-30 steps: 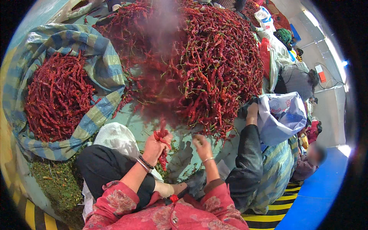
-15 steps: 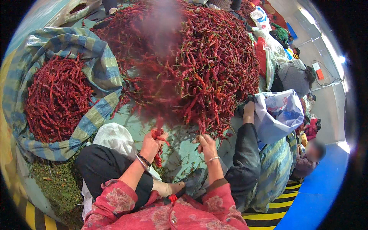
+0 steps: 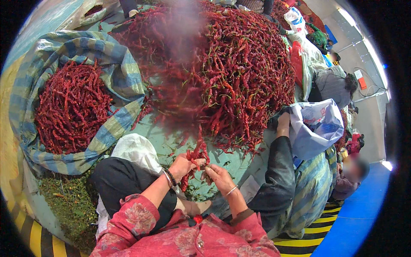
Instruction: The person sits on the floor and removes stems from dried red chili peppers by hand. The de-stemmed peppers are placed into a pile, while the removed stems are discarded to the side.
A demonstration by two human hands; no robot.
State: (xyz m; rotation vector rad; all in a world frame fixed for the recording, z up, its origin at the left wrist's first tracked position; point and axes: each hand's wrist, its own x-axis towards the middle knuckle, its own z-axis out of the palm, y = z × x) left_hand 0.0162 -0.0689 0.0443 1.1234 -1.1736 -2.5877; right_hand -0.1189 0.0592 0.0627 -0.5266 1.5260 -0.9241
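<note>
My left hand (image 3: 182, 166) is closed around a small bunch of dried red chili peppers (image 3: 200, 145), which stick out above and below the fingers. Right beside it, my right hand (image 3: 219, 177) pinches the stem end of a chili pepper, its fingertips against the bunch. Both hands are close together over the pale green floor sheet (image 3: 169, 128), in front of my crossed legs. Beyond them rises a big heap of red chili peppers (image 3: 252, 81), many with green stems. A blur hides part of the heap.
To the left, a blue, green and yellow checked sack (image 3: 122, 64) stands rolled open, full of red chili peppers (image 3: 70, 109). Green stem scraps (image 3: 68, 210) lie below it. A white bag (image 3: 317, 137) stands at right, with another person (image 3: 349, 175) beyond. Yellow-black striping (image 3: 306, 233) edges the blue floor.
My right hand has come away from the heap's near edge, down and left to my left hand. My left hand has shifted slightly right and lower with its chili peppers.
</note>
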